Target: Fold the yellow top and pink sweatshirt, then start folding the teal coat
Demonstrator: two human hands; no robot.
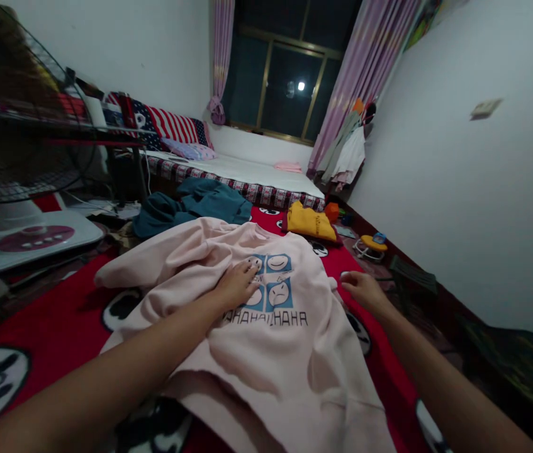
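Note:
A pale pink sweatshirt (266, 352) with blue face prints and black lettering lies spread on a red blanket (53, 314) with black-and-white patterns. My left hand (238, 284) rests flat on its printed front, fingers apart and holding nothing. To the right of the sweatshirt, above the blanket, is my right hand (363, 290). Its fingers are bent near the garment's edge at the shoulder; whether they touch or pinch any fabric is too small to tell.
Dark teal cloth (200, 201) and a folded yellow garment (311, 223) lie beyond the sweatshirt. A fan (25, 233) stands at left, a bed (247, 171) at the back. Along the right are a yellow stool (374, 244) and a dark chair (412, 277).

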